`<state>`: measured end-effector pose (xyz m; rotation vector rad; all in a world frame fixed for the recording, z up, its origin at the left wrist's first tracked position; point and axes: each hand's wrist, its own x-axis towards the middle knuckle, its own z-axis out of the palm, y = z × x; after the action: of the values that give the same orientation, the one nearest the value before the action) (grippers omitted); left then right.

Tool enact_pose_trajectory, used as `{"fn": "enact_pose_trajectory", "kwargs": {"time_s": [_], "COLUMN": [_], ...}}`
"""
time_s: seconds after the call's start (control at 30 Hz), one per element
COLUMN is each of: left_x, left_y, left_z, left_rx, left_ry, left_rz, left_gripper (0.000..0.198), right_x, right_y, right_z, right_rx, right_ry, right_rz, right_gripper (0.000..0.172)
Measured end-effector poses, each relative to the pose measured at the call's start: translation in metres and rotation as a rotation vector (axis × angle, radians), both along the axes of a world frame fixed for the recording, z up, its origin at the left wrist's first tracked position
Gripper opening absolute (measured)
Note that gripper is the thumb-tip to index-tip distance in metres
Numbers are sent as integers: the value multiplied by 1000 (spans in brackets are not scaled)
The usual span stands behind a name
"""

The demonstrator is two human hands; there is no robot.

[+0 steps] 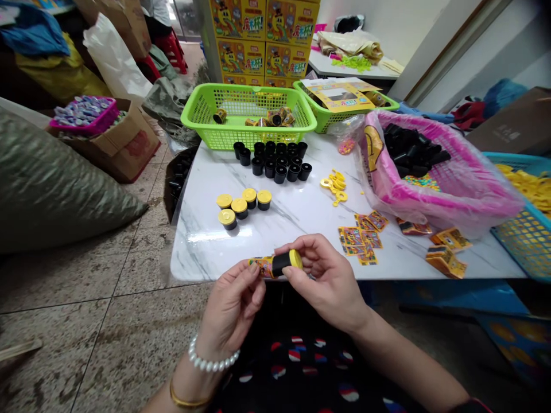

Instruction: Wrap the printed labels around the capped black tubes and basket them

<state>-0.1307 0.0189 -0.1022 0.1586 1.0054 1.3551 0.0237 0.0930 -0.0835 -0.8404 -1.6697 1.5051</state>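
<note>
Before the front green basket (194, 115): one lidded cup (282, 264), your right fingers (301, 281) closed round it, left fingers (244, 274) pinching its printed wrapper (263, 267); five bare capped cups (240, 210), apparently lidless black cups (270, 168); inside, wrapped cups (276, 119), seemingly done.

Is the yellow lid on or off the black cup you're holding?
On: the yellow lid caps one end of the black cup, held in the right hand.

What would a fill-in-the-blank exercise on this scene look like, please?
The right hand holds a black cup with a ____ lid.
The left hand holds a printed wrapper, and that arm's beaded bracelet is ____.
On the table, ____ other lidded cups stand together.
The basket holding black pieces is ____.
Missing words: yellow; white; five; pink.
</note>
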Motion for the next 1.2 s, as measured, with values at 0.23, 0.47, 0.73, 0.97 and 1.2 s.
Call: {"fn": "enact_pose_trajectory", "kwargs": {"time_s": [0.23,0.47,0.73,0.97,1.2], "left_x": [4,3,4,3,-4], "left_y": [-2,3,6,-4,3], "left_z": [3,1,1,2,10], "left_rx": [-21,-15,3,84,260], "left_ry": [103,164,179,379,404], "left_rz": [7,-14,-26,81,-189], "left_gripper": [28,28,23,24,34], "right_x": [5,12,5,18,22], "right_y": [0,9,4,5,17], "right_z": [-4,-4,-4,-1,8], "right_rx": [106,121,-107,-39,348], "right_ry": [72,26,66,136,21], "right_rz": [-56,-86,-65,0,145], "right_gripper": [29,26,27,33,36]}}
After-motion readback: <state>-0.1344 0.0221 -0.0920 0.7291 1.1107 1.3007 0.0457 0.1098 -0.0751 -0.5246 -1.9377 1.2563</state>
